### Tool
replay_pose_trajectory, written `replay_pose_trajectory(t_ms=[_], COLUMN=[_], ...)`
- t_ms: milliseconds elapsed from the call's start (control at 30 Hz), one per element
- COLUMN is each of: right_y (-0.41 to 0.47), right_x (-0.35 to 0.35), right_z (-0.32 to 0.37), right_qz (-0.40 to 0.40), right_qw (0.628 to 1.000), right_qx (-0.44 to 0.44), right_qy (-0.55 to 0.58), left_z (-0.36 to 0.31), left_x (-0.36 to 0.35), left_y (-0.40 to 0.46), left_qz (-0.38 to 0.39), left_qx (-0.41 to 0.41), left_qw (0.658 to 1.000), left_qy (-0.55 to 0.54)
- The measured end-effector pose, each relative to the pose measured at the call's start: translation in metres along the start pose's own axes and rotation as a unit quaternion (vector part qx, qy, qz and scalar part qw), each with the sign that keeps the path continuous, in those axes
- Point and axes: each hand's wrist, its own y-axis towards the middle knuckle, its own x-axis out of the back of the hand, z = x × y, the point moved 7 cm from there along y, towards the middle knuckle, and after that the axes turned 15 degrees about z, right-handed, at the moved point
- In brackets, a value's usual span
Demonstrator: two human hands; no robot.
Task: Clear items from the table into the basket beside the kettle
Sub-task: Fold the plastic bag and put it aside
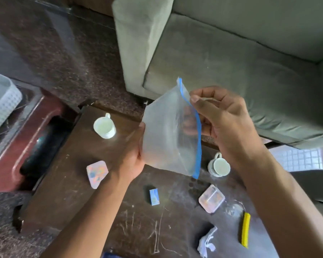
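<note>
A clear zip bag with a blue seal strip hangs above the dark wooden table. My left hand grips its left edge. My right hand pinches the blue strip at the top right. On the table lie two white cups, a colourful coaster, a small blue box, a clear square container, a yellow bar and a crumpled white cloth. A white perforated basket shows at the left edge. No kettle is in view.
A grey-green sofa fills the upper right behind the table. A red-brown stand with a dark object in it sits left of the table, under the basket. Dark speckled floor lies beyond.
</note>
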Motion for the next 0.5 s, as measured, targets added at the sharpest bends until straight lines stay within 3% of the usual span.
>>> replay_pose_trajectory(t_ms=[233,500], right_y=[-0.04,-0.061], right_x=[0.055,0.121], right_z=[-0.008,-0.044], right_qz=[-0.018,-0.112], right_qw=[0.986,0.962], right_qx=[0.041,-0.012], right_qy=[-0.159,-0.25], left_z=[0.009,0.04], left_x=[-0.023,-0.053], left_y=[0.016,0.036], left_qz=[-0.039,0.031], left_qx=[-0.033,-0.05], left_qw=[0.999,0.998], left_qy=[0.0,0.004])
